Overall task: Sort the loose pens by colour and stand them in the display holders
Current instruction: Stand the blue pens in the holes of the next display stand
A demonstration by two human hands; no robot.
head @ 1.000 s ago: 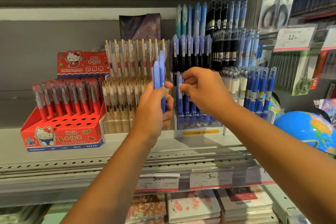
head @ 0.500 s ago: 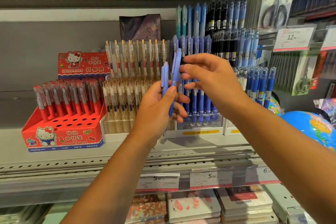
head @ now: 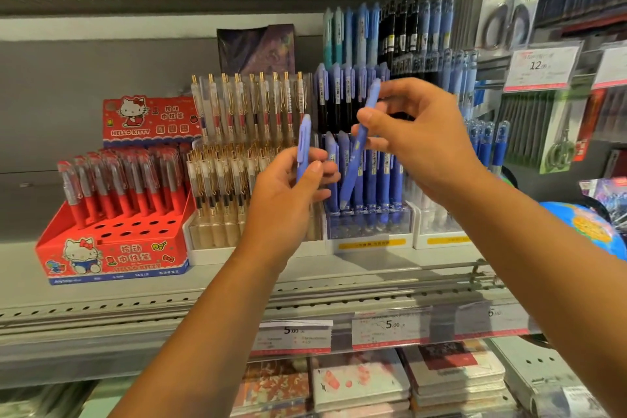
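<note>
The left hand (head: 288,195) grips one periwinkle-blue plastic pen (head: 303,142) upright. The right hand (head: 419,142) pinches a second periwinkle-blue pen (head: 353,163), tilted, its tip just above the clear plastic holder of matching pens (head: 368,227) near the grey metal shelf's (head: 101,295) front edge.

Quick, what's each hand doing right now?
Left hand: grips an upright periwinkle-blue plastic pen.
Right hand: pinches a tilted periwinkle-blue plastic pen.
</note>
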